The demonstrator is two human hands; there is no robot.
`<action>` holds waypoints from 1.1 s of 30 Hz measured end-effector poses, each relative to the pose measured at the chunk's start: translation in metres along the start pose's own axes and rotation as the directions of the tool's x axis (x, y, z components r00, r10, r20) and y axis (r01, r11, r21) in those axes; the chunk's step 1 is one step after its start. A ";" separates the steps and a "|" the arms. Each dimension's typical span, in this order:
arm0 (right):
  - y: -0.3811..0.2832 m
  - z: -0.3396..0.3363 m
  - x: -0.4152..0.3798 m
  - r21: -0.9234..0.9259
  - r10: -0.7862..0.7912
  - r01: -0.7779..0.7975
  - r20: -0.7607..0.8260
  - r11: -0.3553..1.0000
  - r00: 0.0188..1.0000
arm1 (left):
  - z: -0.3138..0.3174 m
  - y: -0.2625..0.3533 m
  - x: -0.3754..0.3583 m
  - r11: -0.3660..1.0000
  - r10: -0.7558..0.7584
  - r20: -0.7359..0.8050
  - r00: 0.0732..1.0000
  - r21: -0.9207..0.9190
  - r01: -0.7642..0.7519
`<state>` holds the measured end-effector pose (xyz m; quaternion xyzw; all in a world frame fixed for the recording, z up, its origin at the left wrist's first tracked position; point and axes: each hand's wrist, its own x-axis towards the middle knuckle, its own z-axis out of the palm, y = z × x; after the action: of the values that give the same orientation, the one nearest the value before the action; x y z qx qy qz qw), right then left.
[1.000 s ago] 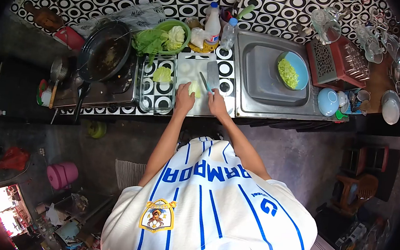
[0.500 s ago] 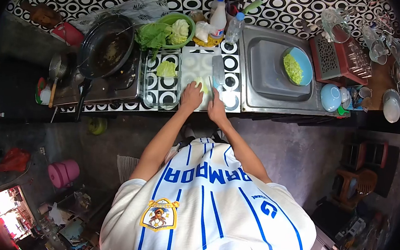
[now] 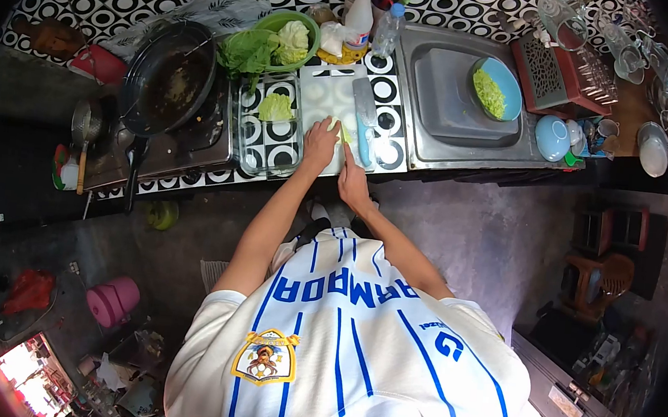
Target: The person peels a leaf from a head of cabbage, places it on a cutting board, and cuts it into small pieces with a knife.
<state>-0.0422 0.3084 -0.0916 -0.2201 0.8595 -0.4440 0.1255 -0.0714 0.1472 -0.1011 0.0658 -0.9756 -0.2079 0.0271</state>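
On a pale, translucent cutting board, my left hand presses down on a small piece of light green cabbage. Beside it my right hand is wrapped round a small knife, whose blade is at the cabbage. A cleaver with a light blue handle lies along the board's right side. To the left a cabbage leaf lies in a clear glass tray. Behind, a green basin holds leafy greens and a cabbage piece.
A black wok sits on the stove at left. Bottles stand behind the board. The sink at right has an upturned grey tub and a blue bowl of shredded cabbage. A red rack stands farther right.
My right hand has moved left, closer to my left hand, bringing the knife onto the cabbage. The view has shifted slightly.
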 end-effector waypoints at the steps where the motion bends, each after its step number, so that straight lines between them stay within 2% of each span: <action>1: 0.003 0.005 -0.001 -0.028 -0.087 0.084 -0.084 0.996 0.993 | 0.000 -0.002 0.002 1.000 0.000 0.011 1.000 -0.011 0.000; 2: 0.006 0.010 -0.002 -0.063 -0.173 0.165 -0.165 0.984 0.971 | -0.001 -0.004 0.003 1.000 0.011 0.016 1.000 -0.024 -0.010; 4: 0.002 0.013 -0.006 -0.066 -0.135 0.126 -0.176 0.990 0.975 | -0.001 -0.010 0.007 0.998 0.036 0.023 0.999 -0.046 -0.035; 6: -0.003 0.011 -0.013 -0.011 0.116 -0.116 -0.030 0.993 0.993 | -0.006 -0.016 0.010 0.996 0.083 0.051 0.995 -0.042 -0.080; 9: -0.010 0.010 -0.014 -0.010 0.155 -0.156 -0.013 0.988 0.988 | -0.010 -0.015 0.009 0.994 0.098 0.064 0.993 -0.043 -0.095; 12: -0.009 0.012 -0.014 -0.038 0.100 -0.104 -0.110 0.994 0.989 | -0.007 -0.010 0.004 0.995 0.103 0.053 0.993 -0.016 -0.102; 16: -0.006 0.004 -0.018 -0.032 0.117 -0.121 -0.121 0.992 0.986 | -0.001 -0.006 -0.001 0.996 0.072 0.080 0.994 0.050 -0.076; 19: -0.006 0.003 -0.017 -0.067 0.197 -0.201 -0.060 0.977 0.979 | -0.001 -0.004 -0.005 0.995 0.059 0.088 0.994 0.076 -0.065; 22: -0.008 0.003 -0.019 -0.077 0.171 -0.176 -0.072 0.981 0.983 | -0.003 -0.003 -0.006 0.995 0.056 0.078 0.995 0.080 -0.062; 28: -0.012 0.003 -0.019 -0.144 0.241 -0.240 -0.012 0.960 0.970 | -0.004 0.000 -0.005 0.997 0.036 0.077 0.996 0.066 -0.041; 33: -0.012 0.005 -0.015 -0.128 0.286 -0.283 0.006 0.951 0.958 | -0.009 0.002 -0.003 0.994 0.027 0.094 0.995 0.099 -0.037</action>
<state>-0.0240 0.3063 -0.0840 -0.1069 0.9069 -0.3636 0.1843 -0.0675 0.1457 -0.0917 0.0417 -0.9860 -0.1607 -0.0183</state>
